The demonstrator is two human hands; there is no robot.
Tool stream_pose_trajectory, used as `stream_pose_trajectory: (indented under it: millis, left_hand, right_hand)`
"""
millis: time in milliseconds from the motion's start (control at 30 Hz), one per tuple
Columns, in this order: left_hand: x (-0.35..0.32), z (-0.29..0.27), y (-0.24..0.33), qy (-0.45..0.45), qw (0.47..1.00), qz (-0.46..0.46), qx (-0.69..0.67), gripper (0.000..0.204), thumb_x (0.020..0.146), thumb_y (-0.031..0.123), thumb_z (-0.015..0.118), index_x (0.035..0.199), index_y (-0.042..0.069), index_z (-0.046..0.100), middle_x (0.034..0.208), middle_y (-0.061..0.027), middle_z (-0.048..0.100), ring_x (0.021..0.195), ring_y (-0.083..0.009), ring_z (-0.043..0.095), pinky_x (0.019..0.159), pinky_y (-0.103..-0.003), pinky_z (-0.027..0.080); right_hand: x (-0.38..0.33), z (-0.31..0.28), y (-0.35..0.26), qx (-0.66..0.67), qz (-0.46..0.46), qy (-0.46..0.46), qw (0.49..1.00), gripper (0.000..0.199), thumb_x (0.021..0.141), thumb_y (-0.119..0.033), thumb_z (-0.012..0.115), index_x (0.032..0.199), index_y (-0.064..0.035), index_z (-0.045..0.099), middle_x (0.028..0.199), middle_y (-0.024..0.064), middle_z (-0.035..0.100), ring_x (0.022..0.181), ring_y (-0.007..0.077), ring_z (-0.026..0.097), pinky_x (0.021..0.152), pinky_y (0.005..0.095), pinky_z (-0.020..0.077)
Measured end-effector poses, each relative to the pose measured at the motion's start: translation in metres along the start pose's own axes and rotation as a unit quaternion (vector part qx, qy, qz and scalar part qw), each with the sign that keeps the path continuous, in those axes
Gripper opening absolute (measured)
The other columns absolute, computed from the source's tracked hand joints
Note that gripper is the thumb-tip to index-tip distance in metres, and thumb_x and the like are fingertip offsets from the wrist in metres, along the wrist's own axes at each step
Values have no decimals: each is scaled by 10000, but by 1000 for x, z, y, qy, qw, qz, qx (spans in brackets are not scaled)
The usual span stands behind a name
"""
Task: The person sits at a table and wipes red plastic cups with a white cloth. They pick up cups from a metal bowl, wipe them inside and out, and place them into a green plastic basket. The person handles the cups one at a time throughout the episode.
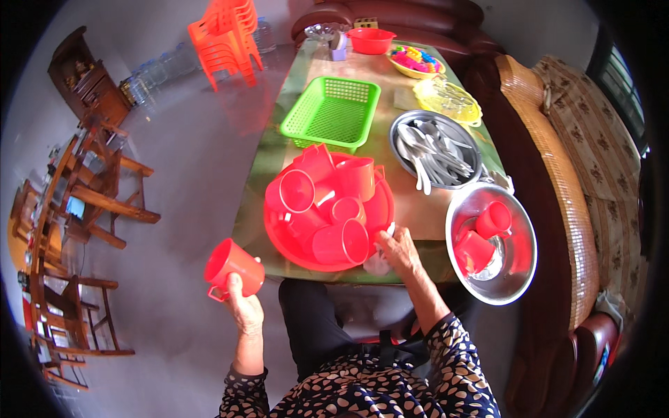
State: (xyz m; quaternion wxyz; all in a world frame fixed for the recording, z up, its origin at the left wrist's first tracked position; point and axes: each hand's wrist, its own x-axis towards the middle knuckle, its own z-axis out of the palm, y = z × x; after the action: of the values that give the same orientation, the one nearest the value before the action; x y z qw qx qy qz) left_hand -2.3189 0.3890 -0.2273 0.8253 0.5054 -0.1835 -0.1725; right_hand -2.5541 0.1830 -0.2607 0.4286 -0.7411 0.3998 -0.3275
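Observation:
A red plastic mug [234,267] is in my left hand [245,306], off the table's left front corner, its handle toward me. My fingers wrap around its lower side. Beside the right front rim of a red basin [275,237], my right hand [403,254] is closed on what looks like a crumpled white cloth [377,265], mostly hidden under the fingers. Several red mugs [340,241] lie tumbled inside the basin at different angles. To the right, a steel bowl [527,244] holds two red mugs [493,219] and looks tilted toward me.
Behind the basin sits a green plastic basket [331,111]. A metal bowl of spoons [435,153], yellow baskets [448,101] and a red tub [371,40] stand farther back on the table. A sofa [557,174] borders the right side. Orange chairs [224,42] are stacked at far left.

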Motion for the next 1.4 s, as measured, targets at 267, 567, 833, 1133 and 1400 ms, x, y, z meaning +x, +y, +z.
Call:
stream_pose_trajectory:
  millis: [267, 567, 833, 1133, 1400]
  left_hand:
    - [6, 6, 0, 70, 998, -3, -1, 563, 866, 375, 600, 1278, 33, 425, 1200, -115, 521, 1043, -280, 559, 838, -408, 480]
    - [6, 26, -8, -24, 998, -55, -21, 472, 834, 226, 661, 1206, 22, 456, 1159, -109, 544, 1031, -226, 538, 918, -390, 430]
    - [37, 75, -18, -150, 984, -100, 10, 524, 761, 138, 736, 1212, 28, 491, 1126, -73, 581, 1020, -169, 551, 907, -339, 438]
    - [119, 160, -65, -378, 918, 3, 123, 796, 696, 214, 785, 1340, 21, 360, 1227, -125, 513, 1124, -228, 518, 955, -369, 439]
    - [162, 203, -99, -464, 816, 182, 291, 795, 621, 295, 836, 1255, 36, 434, 1171, -127, 528, 1094, -254, 530, 916, -364, 460]
  right_hand:
    - [-53, -21, -62, 286, 138, 26, 948, 283, 836, -217, 535, 916, 36, 633, 721, -12, 610, 610, 59, 519, 540, 236, 420]
    - [-38, -111, -76, 319, 134, 185, 920, 223, 844, -166, 565, 946, 22, 629, 815, 48, 650, 711, 111, 595, 620, 250, 469]
    - [16, -155, -15, 253, 129, 319, 904, 144, 836, -125, 569, 713, -54, 585, 579, -31, 532, 455, 43, 443, 428, 195, 309]
    - [45, -159, 27, 343, 78, 372, 859, 153, 859, -94, 591, 710, -66, 566, 614, -43, 527, 502, 23, 472, 447, 185, 354]
    - [43, -176, 16, 339, 106, 322, 878, 162, 899, -152, 587, 974, -9, 601, 814, 33, 641, 638, 103, 609, 549, 230, 503]
